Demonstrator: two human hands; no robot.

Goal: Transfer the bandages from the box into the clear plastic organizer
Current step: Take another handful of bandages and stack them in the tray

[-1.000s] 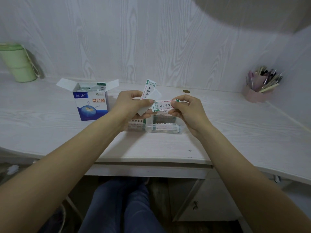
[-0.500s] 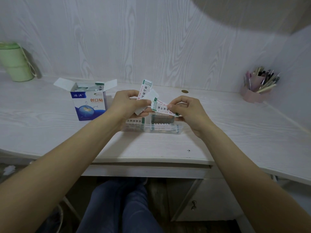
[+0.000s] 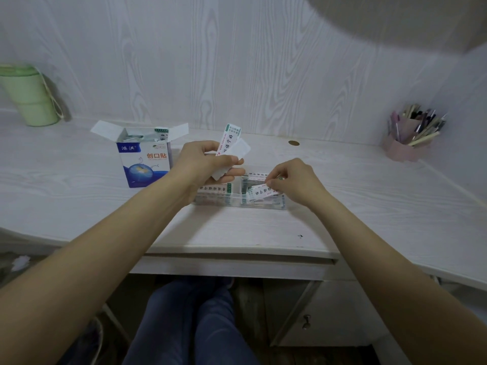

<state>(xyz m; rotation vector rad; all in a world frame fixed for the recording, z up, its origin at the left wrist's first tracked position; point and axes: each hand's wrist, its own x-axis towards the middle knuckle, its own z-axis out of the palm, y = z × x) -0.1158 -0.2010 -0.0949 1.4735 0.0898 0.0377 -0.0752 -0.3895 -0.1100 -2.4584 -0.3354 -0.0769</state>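
Right hand (image 3: 295, 181) now lower, pinching one bandage (image 3: 259, 193) over the organizer (image 3: 237, 204); left hand (image 3: 204, 164) gripping two bandages (image 3: 232, 144).

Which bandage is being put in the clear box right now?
The bandage in the right hand, lying flat over the organizer's right compartment. The bandages in the left hand stick upward, above it.

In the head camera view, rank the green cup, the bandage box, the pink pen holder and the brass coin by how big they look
1. bandage box and green cup: look alike, and the cup is cut off at the frame edge
2. pink pen holder
3. brass coin
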